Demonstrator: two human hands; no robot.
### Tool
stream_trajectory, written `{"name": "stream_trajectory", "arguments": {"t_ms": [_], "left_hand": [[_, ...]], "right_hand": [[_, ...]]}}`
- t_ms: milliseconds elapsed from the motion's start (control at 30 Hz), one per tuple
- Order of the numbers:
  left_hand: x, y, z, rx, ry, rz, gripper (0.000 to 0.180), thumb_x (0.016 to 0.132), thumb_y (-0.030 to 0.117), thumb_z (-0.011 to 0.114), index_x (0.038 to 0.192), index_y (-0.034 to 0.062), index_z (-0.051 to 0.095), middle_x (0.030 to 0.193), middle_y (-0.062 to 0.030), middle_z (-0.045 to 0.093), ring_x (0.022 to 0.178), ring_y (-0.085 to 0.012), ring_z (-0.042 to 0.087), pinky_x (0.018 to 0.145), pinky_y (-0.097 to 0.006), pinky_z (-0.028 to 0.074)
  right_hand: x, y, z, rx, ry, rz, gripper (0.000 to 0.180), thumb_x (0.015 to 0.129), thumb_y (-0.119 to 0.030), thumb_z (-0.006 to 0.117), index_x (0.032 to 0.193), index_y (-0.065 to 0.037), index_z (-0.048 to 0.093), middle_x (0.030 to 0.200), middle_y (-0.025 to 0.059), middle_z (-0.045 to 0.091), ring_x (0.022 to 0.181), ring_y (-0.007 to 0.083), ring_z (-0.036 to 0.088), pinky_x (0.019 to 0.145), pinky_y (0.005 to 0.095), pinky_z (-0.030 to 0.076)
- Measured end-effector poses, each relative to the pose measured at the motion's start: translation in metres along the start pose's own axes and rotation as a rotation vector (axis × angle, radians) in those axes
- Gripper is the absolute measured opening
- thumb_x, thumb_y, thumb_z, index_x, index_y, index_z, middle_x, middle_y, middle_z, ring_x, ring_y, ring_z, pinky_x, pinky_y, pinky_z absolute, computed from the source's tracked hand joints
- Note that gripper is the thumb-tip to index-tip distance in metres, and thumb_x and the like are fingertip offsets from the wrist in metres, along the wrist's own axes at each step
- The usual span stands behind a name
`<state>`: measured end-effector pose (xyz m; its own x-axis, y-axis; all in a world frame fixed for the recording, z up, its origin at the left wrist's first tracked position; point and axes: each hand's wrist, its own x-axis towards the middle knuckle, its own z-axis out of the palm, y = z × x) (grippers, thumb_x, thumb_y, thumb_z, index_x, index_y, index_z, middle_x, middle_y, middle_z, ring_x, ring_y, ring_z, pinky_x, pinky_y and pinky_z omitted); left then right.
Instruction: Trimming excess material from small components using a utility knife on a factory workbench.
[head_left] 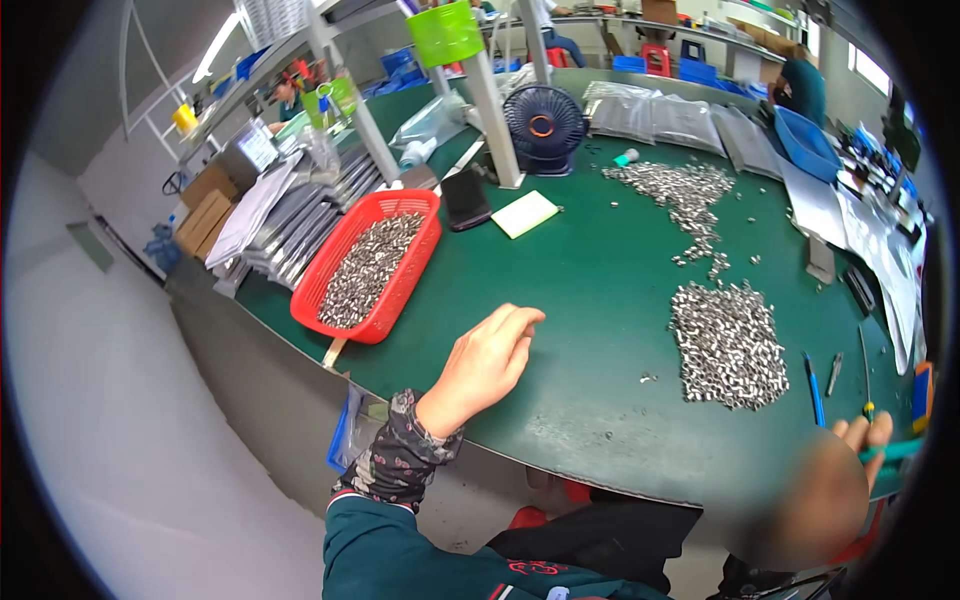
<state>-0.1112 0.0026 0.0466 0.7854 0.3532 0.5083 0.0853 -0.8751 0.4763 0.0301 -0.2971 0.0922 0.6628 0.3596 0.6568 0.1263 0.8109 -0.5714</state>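
Note:
My left hand (pixel 485 365) lies on the green table (pixel 580 290) near its front edge, fingers stretched forward and holding nothing. It sits between a red basket (pixel 405 290) filled with small metal parts (pixel 365 270) on its left and a dense pile of the same silver parts (pixel 728 345) on its right. My right hand (pixel 850 455) is at the lower right rim, blurred, with its fingers curled over a thin teal tool (pixel 897 450). A screwdriver with a yellow-green handle end (pixel 867 385) lies just beyond its fingertips.
A second, looser scatter of metal parts (pixel 680 185) lies farther back. A small dark fan (pixel 544 125), a black phone (pixel 466 198) and a pale yellow pad (pixel 525 213) stand near a frame post. A blue pen (pixel 813 388), a blue tray (pixel 808 145), grey bags (pixel 650 115) and stacked trays (pixel 290 215) ring the table.

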Motion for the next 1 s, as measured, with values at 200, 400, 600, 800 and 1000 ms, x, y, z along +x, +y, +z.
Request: {"name": "stream_trajectory", "arguments": {"t_ms": [200, 400, 600, 800, 1000], "left_hand": [[0.005, -0.037, -0.009, 0.132, -0.009, -0.049, 0.015, 0.075, 0.000, 0.053, 0.090, 0.0023, 0.055, 0.078, -0.0092, 0.053, 0.071, -0.0236, 0.056, 0.061, -0.032, 0.045], [0.034, -0.009, 0.008, -0.080, -0.203, -0.057, 0.026, 0.074, -0.002, 0.055, 0.099, 0.0017, 0.055, 0.085, -0.0078, 0.054, 0.073, -0.0161, 0.055, 0.061, -0.025, 0.045], [0.052, 0.057, 0.074, -0.220, -0.531, 0.220, 0.017, 0.074, 0.004, 0.060, 0.089, 0.0037, 0.054, 0.084, -0.0090, 0.055, 0.077, -0.0225, 0.058, 0.064, -0.032, 0.046], [0.042, 0.076, 0.117, -0.197, -0.553, 0.312, 0.014, 0.073, 0.005, 0.060, 0.085, 0.0066, 0.054, 0.083, -0.0068, 0.052, 0.076, -0.0253, 0.056, 0.064, -0.035, 0.046], [0.036, 0.076, 0.125, -0.128, -0.479, 0.336, 0.013, 0.073, 0.005, 0.060, 0.083, 0.0063, 0.053, 0.082, -0.0070, 0.051, 0.076, -0.0257, 0.056, 0.064, -0.036, 0.046]], "right_hand": [[0.016, 0.050, -0.068, -0.347, 0.436, 0.070, 0.016, 0.092, -0.018, 0.038, 0.096, -0.003, 0.043, 0.057, -0.0005, 0.038, 0.045, 0.0050, 0.032, 0.036, 0.0170, 0.023], [0.043, 0.087, -0.080, -0.620, 0.488, 0.131, 0.014, 0.086, -0.018, 0.050, 0.087, -0.005, 0.053, 0.058, -0.0022, 0.042, 0.049, 0.0046, 0.036, 0.043, 0.0187, 0.024], [0.038, 0.097, -0.084, -0.753, 0.414, -0.018, 0.017, 0.088, -0.017, 0.049, 0.075, -0.006, 0.051, 0.064, -0.0025, 0.044, 0.055, 0.0049, 0.037, 0.049, 0.0199, 0.029], [0.018, 0.092, -0.091, -0.845, 0.452, 0.049, 0.021, 0.089, -0.018, 0.047, 0.070, -0.007, 0.044, 0.060, -0.0041, 0.037, 0.052, 0.0039, 0.031, 0.048, 0.0194, 0.025], [0.017, 0.091, -0.085, -0.943, 0.291, 0.080, 0.021, 0.086, -0.016, 0.054, 0.072, -0.001, 0.048, 0.059, -0.0036, 0.037, 0.056, 0.0052, 0.032, 0.048, 0.0228, 0.028]]}}
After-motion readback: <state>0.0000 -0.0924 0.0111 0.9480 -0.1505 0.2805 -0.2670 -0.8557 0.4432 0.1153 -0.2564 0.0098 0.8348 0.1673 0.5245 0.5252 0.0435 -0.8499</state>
